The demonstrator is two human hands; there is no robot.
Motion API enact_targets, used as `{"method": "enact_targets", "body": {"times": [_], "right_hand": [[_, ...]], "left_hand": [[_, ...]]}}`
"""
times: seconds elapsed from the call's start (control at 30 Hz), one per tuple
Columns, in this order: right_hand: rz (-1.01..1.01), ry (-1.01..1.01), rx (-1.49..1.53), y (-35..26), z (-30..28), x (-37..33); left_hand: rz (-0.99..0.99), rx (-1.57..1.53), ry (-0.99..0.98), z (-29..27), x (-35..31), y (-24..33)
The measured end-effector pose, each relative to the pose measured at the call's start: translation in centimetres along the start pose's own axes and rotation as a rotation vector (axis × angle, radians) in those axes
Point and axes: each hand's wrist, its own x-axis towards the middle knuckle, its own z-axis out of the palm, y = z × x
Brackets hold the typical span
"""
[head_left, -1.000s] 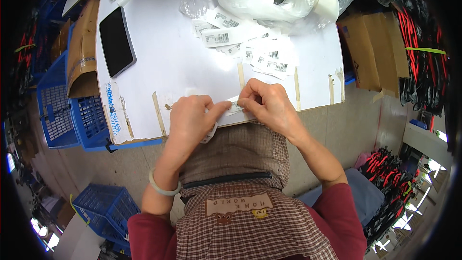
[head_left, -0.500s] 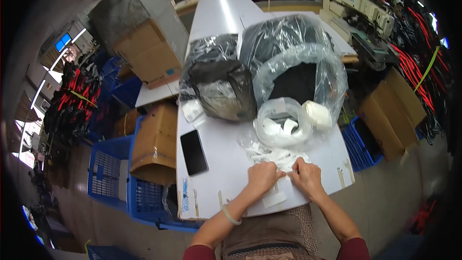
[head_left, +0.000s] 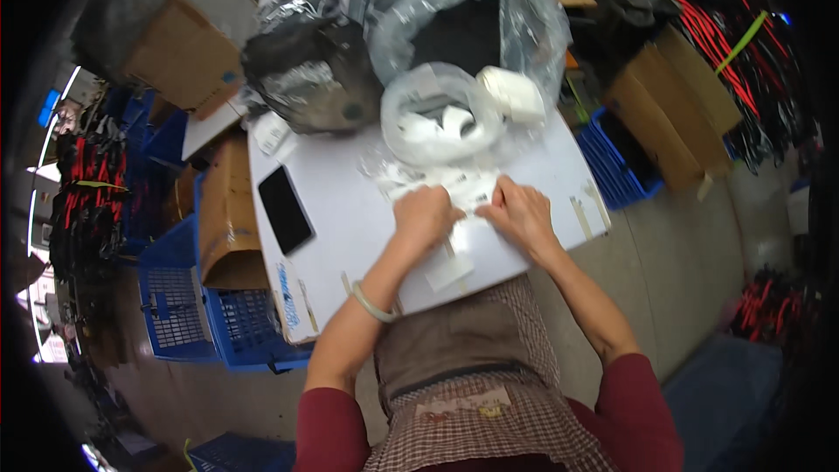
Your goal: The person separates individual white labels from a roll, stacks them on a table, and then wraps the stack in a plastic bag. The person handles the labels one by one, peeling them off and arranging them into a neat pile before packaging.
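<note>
My left hand point(head_left: 426, 217) and my right hand point(head_left: 522, 214) are close together over the near part of the table, fingertips pinched. A small white label appears to be between them, mostly hidden by my fingers. Just beyond my fingertips lies a loose heap of white labels point(head_left: 468, 183) on crumpled clear plastic. Behind it stands a clear plastic bag point(head_left: 398, 134), rolled open, with white pieces inside. A white roll point(head_left: 511, 94) leans against the bag's right side. Nearer the table's front edge, a flat white slip point(head_left: 448, 271) lies below my hands.
A black phone point(head_left: 286, 210) lies left on the white table point(head_left: 341, 236). Dark goods in plastic bags point(head_left: 310, 79) fill the far part. Blue crates point(head_left: 175, 306) and a cardboard box point(head_left: 232, 223) stand left; another carton point(head_left: 669, 114) and blue crates point(head_left: 619, 162) stand right.
The view has tipped downward and shifted, so the table sits higher and more left in it. My hands remain pinched together by the white labels, a little farther apart.
</note>
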Motion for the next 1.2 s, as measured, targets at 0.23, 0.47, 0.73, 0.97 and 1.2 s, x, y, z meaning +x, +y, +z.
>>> {"method": "enact_targets", "body": {"times": [0.23, 0.47, 0.73, 0.97, 1.2], "right_hand": [[-0.240, -0.023, 0.537, -5.9, -2.7, -2.7], [-0.137, -0.094, 0.761, -8.6, -1.8, -4.3], [-0.390, 0.019, 0.638, -8.9, -1.1, -6.4], [0.255, -0.351, 0.950, -5.6, -2.5, -4.5], [0.207, -0.618, 0.526, -6.6, -0.5, -3.4]], "left_hand": [[-0.127, -0.858, -0.148, -4.9, -3.2, -0.7], [0.051, -1.307, -0.055, -6.6, -10.2, -0.1], [-0.218, -1.197, 0.012, -2.7, -15.9, -1.1], [-0.462, -1.040, -0.050, -0.9, -19.3, -4.5], [-0.288, -0.542, -0.067, 0.1, -13.5, -3.1]]}}
